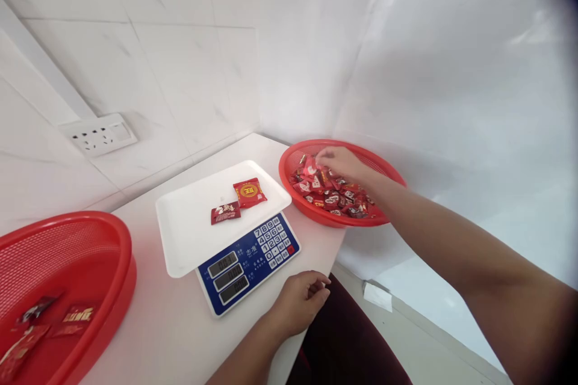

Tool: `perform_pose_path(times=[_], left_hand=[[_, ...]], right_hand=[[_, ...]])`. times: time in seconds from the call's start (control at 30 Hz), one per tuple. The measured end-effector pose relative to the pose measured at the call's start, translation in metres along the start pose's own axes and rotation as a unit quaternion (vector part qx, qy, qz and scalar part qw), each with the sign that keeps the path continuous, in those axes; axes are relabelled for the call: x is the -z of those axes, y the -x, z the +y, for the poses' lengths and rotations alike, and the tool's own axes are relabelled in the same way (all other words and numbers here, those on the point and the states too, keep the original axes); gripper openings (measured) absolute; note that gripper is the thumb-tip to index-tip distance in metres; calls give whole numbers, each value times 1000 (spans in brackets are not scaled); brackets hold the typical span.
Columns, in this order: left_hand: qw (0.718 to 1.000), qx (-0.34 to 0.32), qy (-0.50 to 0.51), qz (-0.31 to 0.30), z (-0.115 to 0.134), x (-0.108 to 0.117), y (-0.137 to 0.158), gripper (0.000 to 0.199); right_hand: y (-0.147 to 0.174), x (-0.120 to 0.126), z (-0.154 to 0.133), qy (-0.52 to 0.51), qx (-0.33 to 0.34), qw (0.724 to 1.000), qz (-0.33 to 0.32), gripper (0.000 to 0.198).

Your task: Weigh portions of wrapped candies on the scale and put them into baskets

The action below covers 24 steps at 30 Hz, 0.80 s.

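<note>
My right hand point(339, 162) reaches into the red basket point(332, 218) on the right, its fingers pinched on a pinkish-red wrapped candy point(310, 166). Beneath it lies a heap of small red and dark-red wrapped candies point(333, 200). My left hand point(300, 304) rests at the table's front edge, close to the scale's keypad, fingers loosely curled and apart from the thumb, with nothing in it. On the white tray point(180, 222) of the digital scale point(250, 264) lie a square red packet point(250, 192) with a gold emblem and a smaller dark-red candy point(226, 212).
Another red basket point(121, 252) stands at the left, with a few wrapped candies point(72, 320) at its bottom. White walls close off the back and right. A wall socket point(98, 134) sits at the left. White paper point(378, 296) lies on the floor.
</note>
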<state>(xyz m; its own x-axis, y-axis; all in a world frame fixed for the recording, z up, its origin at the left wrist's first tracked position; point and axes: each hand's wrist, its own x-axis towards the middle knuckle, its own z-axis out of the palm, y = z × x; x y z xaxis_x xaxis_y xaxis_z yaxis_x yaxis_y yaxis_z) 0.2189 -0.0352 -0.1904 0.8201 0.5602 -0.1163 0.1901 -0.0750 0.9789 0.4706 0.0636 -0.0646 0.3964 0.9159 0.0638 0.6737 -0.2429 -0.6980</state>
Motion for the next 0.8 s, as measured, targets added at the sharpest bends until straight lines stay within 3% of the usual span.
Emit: perform_pose_path(times=[0.1, 0.2, 0.3, 0.47, 0.63, 0.8], left_hand=[[1000, -4, 0, 1, -2, 0, 0, 22], [1000, -1, 6, 2, -3, 0, 1, 23], [1000, 3, 9, 4, -4, -1, 1, 23], [1000, 2, 15, 1, -5, 0, 0, 22], [1000, 4, 14, -1, -6, 0, 0, 23], [1000, 8, 11, -1, -6, 1, 0, 24]], right_hand=[[9, -5, -32, -131, 18, 991, -12, 12], [18, -27, -57, -215, 59, 969, -102, 7], [24, -56, -72, -165, 105, 965, -173, 11], [20, -90, -93, -113, 141, 975, -127, 18], [15, -99, -118, -107, 188, 964, -157, 28], [23, -102, -115, 51, 235, 949, -206, 58]])
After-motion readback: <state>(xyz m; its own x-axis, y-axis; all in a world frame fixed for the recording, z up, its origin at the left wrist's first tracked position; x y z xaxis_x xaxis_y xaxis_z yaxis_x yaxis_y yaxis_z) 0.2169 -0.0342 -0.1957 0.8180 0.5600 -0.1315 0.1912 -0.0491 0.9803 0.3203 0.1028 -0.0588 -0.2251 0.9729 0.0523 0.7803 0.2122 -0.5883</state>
